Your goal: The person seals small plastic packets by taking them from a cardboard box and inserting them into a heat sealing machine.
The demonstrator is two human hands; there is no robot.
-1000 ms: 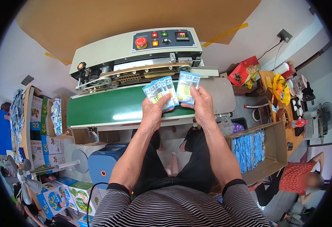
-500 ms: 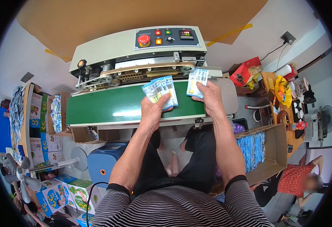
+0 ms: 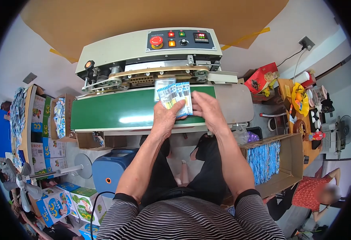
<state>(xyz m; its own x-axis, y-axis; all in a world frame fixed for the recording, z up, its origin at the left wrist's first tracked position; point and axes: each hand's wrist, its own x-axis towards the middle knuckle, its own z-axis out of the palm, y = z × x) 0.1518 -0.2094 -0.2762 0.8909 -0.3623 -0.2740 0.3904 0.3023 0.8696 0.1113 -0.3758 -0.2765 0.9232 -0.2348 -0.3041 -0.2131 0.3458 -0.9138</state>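
My left hand is closed on several small blue-and-white printed packets, fanned out with the thumb across their front. My right hand is at the right edge of these packets, its fingers bent and a little apart, partly blurred. I see no packet held in it alone. Behind the fan, a single packet stands at the sealing line of the band sealer, partly hidden by the held ones. Both hands are above the green conveyor belt.
An open carton with rows of blue packets stands at the lower right, beside a wooden table. At left are a blue stool, a fan and printed boxes. A person in red is at far right.
The packet that was in my right hand is now at the sealing line, further left. My right hand has come left and down to the fanned packets, which my left hand still holds.
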